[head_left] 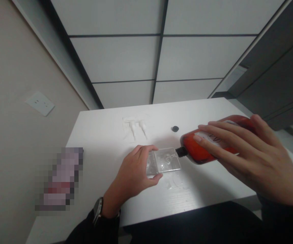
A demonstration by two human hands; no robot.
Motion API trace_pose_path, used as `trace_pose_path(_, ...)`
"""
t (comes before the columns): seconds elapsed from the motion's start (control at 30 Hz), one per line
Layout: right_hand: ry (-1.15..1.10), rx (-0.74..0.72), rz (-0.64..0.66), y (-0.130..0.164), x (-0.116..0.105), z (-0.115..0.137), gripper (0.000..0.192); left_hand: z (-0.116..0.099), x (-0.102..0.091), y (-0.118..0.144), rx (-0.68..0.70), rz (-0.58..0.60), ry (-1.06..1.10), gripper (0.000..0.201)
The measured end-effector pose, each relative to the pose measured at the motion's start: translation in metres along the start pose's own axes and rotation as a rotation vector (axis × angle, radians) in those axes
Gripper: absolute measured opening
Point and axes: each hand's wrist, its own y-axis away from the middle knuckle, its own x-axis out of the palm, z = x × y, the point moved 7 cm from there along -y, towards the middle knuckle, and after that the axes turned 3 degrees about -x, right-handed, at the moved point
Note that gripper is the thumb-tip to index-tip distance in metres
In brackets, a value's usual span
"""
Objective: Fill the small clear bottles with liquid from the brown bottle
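Note:
My left hand (138, 168) is closed round the left end of a clear plastic case (167, 161), thumb on the near side and fingers on the far side. The case has two sections with round shapes in them, and it is on or just above the table. My right hand (253, 152) grips a red bottle (196, 149) with a pale label, tipped nearly flat. Its black neck (181, 152) points left and meets or overlaps the right edge of the case. Whether liquid is coming out cannot be made out.
On the white table (98, 135), a small black cap (175, 129) lies beyond the bottle. Two white pointed pieces (137, 128) lie farther back. A blurred-out flat object (62, 176) is at the left edge. A wall with a socket (40, 102) rises on the left.

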Motion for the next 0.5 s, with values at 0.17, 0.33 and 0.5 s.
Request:
trace_pose_path(0.17,0.063,-0.088,-0.005,-0.0037,-0.0039,0.0027,0.046,-0.0002,0.0001,0.0013,0.001,0.006,0.0,0.059)
trace_pose_path(0.33,0.052,-0.102,0.016,-0.0059,-0.0044,0.0031,0.046,-0.0001,0.0,0.0014,0.005,-0.001,-0.014,0.059)
trace_pose_path(0.5,0.049,-0.1,0.009,-0.0072,-0.0039,0.0042,0.047,0.0006,0.0004,0.0007,0.001,0.004,-0.012,0.06)
